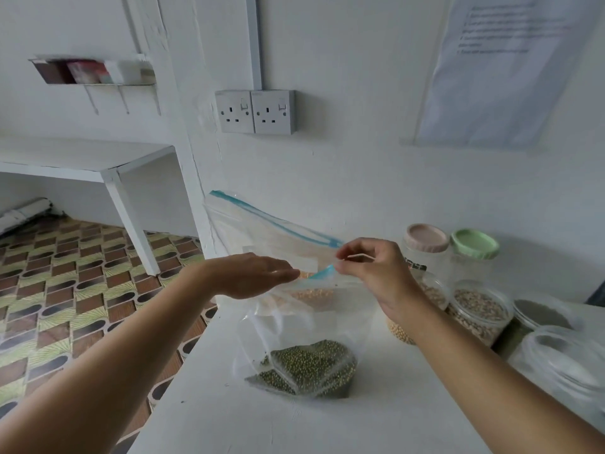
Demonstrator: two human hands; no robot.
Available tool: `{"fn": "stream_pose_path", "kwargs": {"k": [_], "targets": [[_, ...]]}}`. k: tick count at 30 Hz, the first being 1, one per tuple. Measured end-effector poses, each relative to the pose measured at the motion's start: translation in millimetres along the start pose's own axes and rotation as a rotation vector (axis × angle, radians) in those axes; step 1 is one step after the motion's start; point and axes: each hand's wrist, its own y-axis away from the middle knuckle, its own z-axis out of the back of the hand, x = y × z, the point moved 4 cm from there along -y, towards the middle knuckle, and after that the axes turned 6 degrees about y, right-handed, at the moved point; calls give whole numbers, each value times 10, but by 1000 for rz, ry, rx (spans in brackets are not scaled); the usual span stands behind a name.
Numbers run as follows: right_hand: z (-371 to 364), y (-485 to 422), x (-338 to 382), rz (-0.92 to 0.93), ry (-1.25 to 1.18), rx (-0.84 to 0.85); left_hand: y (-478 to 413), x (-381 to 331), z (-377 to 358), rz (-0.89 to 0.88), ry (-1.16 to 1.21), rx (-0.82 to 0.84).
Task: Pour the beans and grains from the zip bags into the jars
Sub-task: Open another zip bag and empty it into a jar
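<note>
Zip bag of green beans [304, 365] stands upright in the middle of the white surface [229, 421], beans heaped in its bottom, clear plastic rising slack to the hands above. Right hand [376, 273] is at the bag's 12 o'clock, its grip narrow, thumb and forefinger pinching the blue zip strip [322, 273] at the mouth. Left hand [255, 273] reaches in from 9 o'clock with fingers stretched fairly straight and tips at the bag's top edge; whether that grip has nipped the plastic I cannot tell. Behind, further toward 12 o'clock, a second zip bag [262, 234] leans on the wall, with a blue seal along its top and pale yellow grain low inside. Out at 2 o'clock a pink-lidded jar [425, 240] stands just beside a green-lidded jar [474, 245], both capped. In front of them sits a lidless jar of pale grain [478, 309], and a jar of yellow beans [399, 332] is half hidden by the right wrist. At 3 o'clock, near the edge of view, is a clear open jar [563, 358]. High at 12 o'clock there's a double socket [255, 111] on the wall
</note>
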Motion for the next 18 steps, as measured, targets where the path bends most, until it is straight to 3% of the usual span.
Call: {"fn": "stream_pose_path", "kwargs": {"k": [5,9,12,16,18], "targets": [[109,141,325,215,-140,-68,86,-82,149,-128,63,-94],[244,129,418,250,-271,-111,219,-107,386,-287,140,-375],[304,108,467,288,-160,-122,306,-94,592,-377,143,-538],[259,129,583,386,63,-6,430,-220,739,-459,102,-561],[218,156,652,500,191,-28,492,-291,774,-498,125,-564]]}}
